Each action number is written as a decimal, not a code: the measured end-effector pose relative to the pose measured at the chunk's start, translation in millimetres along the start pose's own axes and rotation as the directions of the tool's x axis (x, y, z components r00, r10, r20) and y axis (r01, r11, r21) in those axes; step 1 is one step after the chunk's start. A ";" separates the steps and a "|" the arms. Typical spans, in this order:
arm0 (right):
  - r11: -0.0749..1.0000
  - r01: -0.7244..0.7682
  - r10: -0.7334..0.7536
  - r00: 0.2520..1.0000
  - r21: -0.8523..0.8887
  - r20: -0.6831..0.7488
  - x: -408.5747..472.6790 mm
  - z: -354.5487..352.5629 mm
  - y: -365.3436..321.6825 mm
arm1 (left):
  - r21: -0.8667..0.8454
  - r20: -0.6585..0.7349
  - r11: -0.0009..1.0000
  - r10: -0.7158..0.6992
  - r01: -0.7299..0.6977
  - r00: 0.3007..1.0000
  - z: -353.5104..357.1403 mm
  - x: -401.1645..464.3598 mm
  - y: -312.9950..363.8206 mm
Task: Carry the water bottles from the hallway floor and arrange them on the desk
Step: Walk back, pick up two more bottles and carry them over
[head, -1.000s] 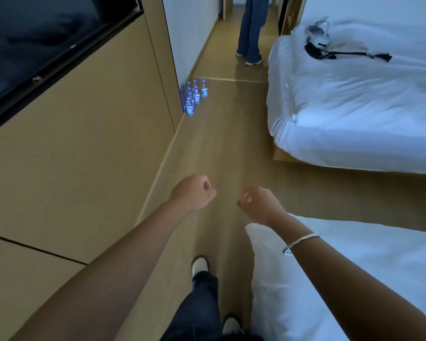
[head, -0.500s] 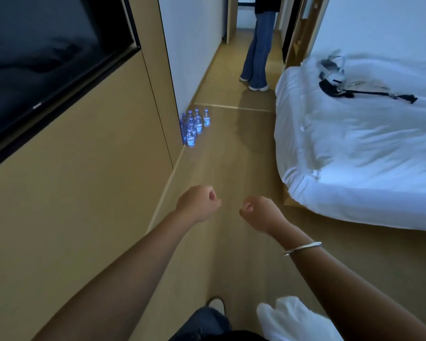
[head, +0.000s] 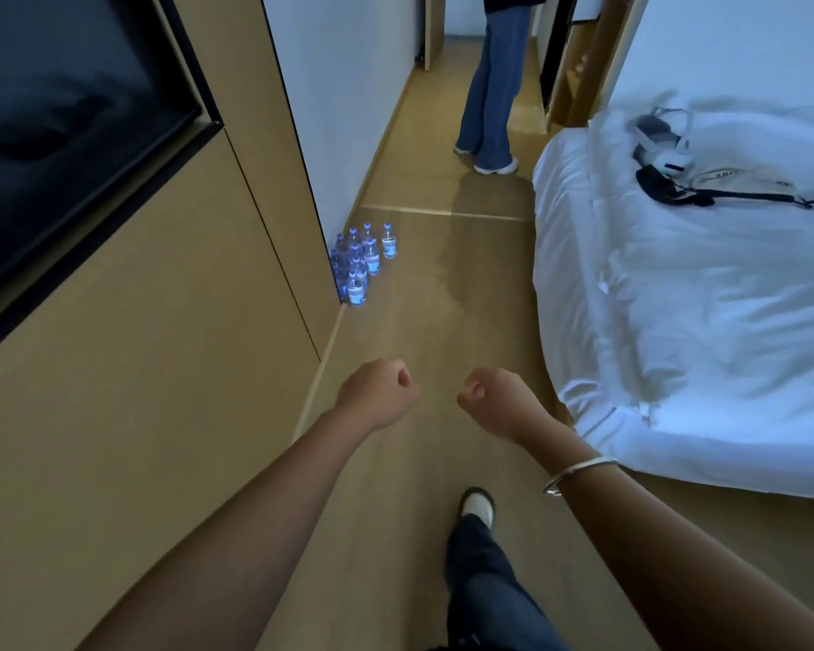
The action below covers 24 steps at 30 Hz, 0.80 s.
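Both fists are curled closed and hold nothing: the left hand [head: 377, 392] and the right hand [head: 496, 402] hang side by side, apart, above the wooden floor [head: 410, 350], well short of the bottles.

Far left, one dark screen [head: 67, 124] is set into the tan wall panel [head: 137, 392], its upper and left parts cut off by the frame. Where the panel ends at a white wall [head: 344, 86], the water bottles [head: 363, 263] stand upright on the floor in a tight cluster against the corner; about nine blue caps show, though those at the back overlap and the exact count is hard to make out. Beyond them another person's legs [head: 489, 86] in jeans stand in the hallway, cut off above the hips. One silver bangle [head: 579, 474] circles the right wrist, and one shoe [head: 478, 505] steps forward below. At right sits one bed [head: 701, 298] with white bedding, a headset [head: 663, 143] and a black strap [head: 724, 195] lying on it.
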State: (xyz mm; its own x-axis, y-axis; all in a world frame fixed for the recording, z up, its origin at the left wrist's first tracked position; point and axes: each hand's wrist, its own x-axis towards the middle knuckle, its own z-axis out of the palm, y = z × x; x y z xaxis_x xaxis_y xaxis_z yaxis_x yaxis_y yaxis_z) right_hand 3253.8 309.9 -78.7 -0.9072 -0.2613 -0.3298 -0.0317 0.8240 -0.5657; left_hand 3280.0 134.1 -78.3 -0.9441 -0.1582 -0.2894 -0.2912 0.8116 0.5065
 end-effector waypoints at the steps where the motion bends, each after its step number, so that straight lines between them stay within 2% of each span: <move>1: 1.000 0.002 -0.002 1.000 -0.001 0.017 18.1 -6.0 -1.2 | -0.008 0.000 1.000 -0.001 0.001 1.000 -1.4 18.6 3.3; 9: 0.994 0.098 -0.097 0.995 -0.056 0.026 191.8 -71.8 -24.0 | -0.029 -0.082 0.999 -0.039 0.037 0.996 -44.8 184.6 30.1; 14: 0.986 0.138 -0.134 0.990 -0.090 0.051 281.3 -107.6 -34.8 | -0.071 -0.125 0.990 -0.128 0.120 0.984 -65.7 269.0 41.0; 24: 0.973 0.194 -0.170 0.970 -0.128 0.174 420.4 -123.8 -61.0 | -0.146 -0.083 0.964 -0.235 0.221 0.969 -92.9 389.4 26.5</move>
State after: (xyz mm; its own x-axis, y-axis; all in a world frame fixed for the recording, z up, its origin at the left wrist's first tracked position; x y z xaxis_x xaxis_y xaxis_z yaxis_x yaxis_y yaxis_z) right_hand 2822.4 212.0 -89.3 -0.8017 -0.4811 -0.3546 -0.2606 0.8153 -0.5170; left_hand 2890.3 41.8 -102.1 -0.8587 -0.3903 -0.3321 -0.5124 0.6656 0.5426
